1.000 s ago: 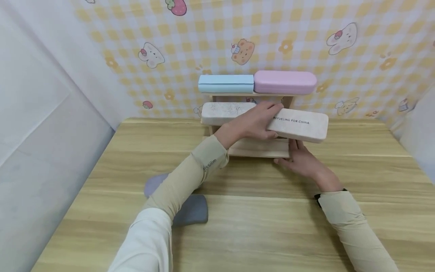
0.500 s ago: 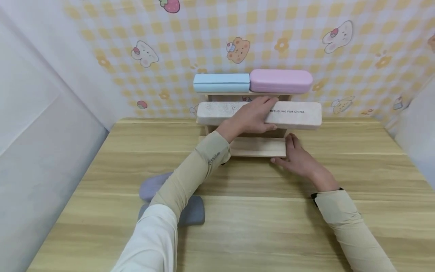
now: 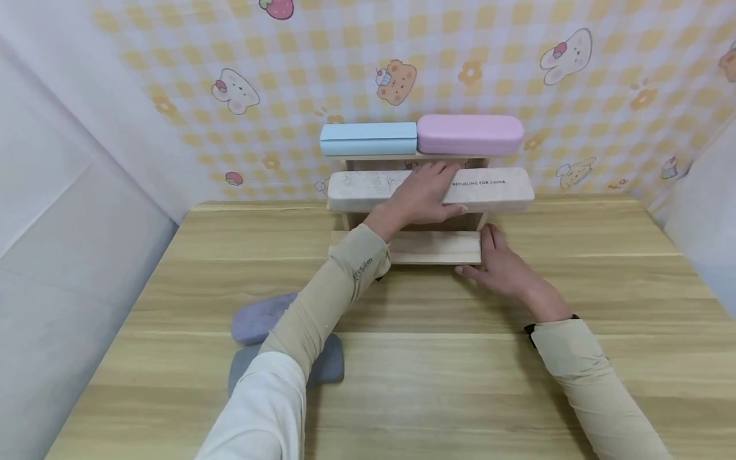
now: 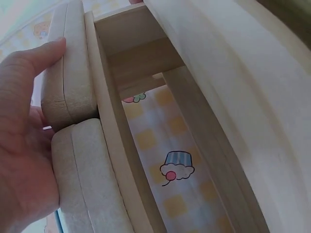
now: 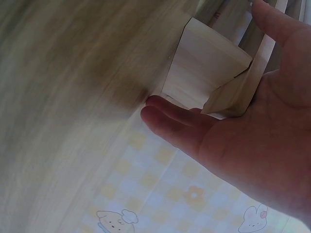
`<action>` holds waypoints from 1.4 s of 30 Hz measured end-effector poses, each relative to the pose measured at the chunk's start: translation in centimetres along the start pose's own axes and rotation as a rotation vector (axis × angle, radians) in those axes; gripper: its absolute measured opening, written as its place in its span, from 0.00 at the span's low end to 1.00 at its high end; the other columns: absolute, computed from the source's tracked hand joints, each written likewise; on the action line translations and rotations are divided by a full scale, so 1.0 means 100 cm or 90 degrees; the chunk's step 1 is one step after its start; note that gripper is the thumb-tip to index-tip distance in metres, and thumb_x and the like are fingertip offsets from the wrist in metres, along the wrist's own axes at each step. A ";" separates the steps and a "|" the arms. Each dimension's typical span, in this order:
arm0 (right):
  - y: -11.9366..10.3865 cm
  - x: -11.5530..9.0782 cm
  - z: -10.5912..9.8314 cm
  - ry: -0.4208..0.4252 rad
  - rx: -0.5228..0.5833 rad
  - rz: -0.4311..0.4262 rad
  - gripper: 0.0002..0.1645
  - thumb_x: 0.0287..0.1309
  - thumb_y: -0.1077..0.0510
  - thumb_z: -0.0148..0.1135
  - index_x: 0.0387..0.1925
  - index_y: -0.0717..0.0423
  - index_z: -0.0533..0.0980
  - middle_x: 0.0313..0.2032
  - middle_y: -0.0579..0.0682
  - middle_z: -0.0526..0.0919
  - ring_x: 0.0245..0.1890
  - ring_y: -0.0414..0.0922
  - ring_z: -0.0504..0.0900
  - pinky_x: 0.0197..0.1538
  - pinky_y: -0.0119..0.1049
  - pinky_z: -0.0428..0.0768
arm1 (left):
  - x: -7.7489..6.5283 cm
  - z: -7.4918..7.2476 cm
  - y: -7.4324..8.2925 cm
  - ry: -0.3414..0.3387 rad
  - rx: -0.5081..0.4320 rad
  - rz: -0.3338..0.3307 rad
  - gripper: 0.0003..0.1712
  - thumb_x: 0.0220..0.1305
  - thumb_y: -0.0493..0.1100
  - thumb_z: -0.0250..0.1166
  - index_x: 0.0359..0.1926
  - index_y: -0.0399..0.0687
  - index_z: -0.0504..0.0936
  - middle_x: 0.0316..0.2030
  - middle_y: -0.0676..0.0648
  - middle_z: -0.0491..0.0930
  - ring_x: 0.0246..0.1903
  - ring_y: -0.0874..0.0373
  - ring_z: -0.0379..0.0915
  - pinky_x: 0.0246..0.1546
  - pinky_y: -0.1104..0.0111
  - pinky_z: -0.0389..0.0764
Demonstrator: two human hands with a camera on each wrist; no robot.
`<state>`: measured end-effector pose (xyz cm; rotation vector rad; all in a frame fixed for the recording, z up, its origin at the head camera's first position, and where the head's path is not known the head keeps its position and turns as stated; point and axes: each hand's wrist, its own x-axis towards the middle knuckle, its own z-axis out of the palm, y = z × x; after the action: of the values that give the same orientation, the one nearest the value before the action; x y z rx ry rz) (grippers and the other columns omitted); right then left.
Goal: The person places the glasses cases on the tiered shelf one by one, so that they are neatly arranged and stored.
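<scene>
Two cream glasses cases stand end to end on the middle tier of a small wooden rack (image 3: pixel 437 248). My left hand (image 3: pixel 421 195) reaches over where they meet and grips the right glasses case (image 3: pixel 500 187), which has dark lettering. In the left wrist view the thumb lies on that case's front and the fingers are behind it. The palm is against the left glasses case (image 4: pixel 92 179). Down at the rack's right end, my right hand (image 3: pixel 508 265) holds the lowest tier, thumb along its front edge and fingers along the side panel (image 5: pixel 206 63).
On the top tier sit a light blue case (image 3: pixel 368 139) and a pink case (image 3: pixel 469 134). A purple case (image 3: pixel 259 318) and a grey case (image 3: pixel 328 361) lie on the wooden table (image 3: pixel 425 396), partly under the left forearm. Checked cloth (image 3: pixel 322 70) hangs behind the rack.
The right cream case, tilted with its right end jutting forward, has swung back level in line with the left one under my left hand. My right hand stays at the rack's end.
</scene>
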<state>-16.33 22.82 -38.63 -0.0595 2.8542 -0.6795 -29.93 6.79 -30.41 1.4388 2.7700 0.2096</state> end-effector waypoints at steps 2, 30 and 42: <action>0.000 0.000 0.000 0.001 0.003 -0.001 0.64 0.70 0.40 0.56 0.73 0.80 0.30 0.74 0.81 0.33 0.72 0.77 0.52 0.70 0.65 0.63 | 0.000 0.000 0.000 -0.008 -0.002 -0.006 0.49 0.68 0.66 0.59 0.78 0.45 0.55 0.76 0.45 0.61 0.76 0.50 0.57 0.77 0.61 0.57; 0.001 0.002 -0.001 0.015 0.012 -0.007 0.64 0.70 0.40 0.58 0.74 0.79 0.31 0.75 0.80 0.35 0.74 0.75 0.51 0.72 0.63 0.61 | 0.001 -0.005 -0.002 -0.004 -0.055 -0.017 0.44 0.71 0.60 0.60 0.77 0.42 0.59 0.76 0.43 0.62 0.76 0.48 0.56 0.78 0.61 0.56; 0.000 -0.001 -0.001 0.009 0.022 -0.003 0.63 0.70 0.41 0.57 0.74 0.79 0.31 0.74 0.80 0.34 0.72 0.76 0.54 0.71 0.64 0.63 | -0.006 -0.007 -0.004 0.023 -0.079 0.041 0.41 0.70 0.55 0.63 0.75 0.41 0.61 0.75 0.42 0.63 0.76 0.50 0.57 0.78 0.64 0.55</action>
<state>-16.27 22.92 -38.53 -0.0572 2.8564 -0.7332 -30.02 6.02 -29.79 1.5090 2.6872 0.4046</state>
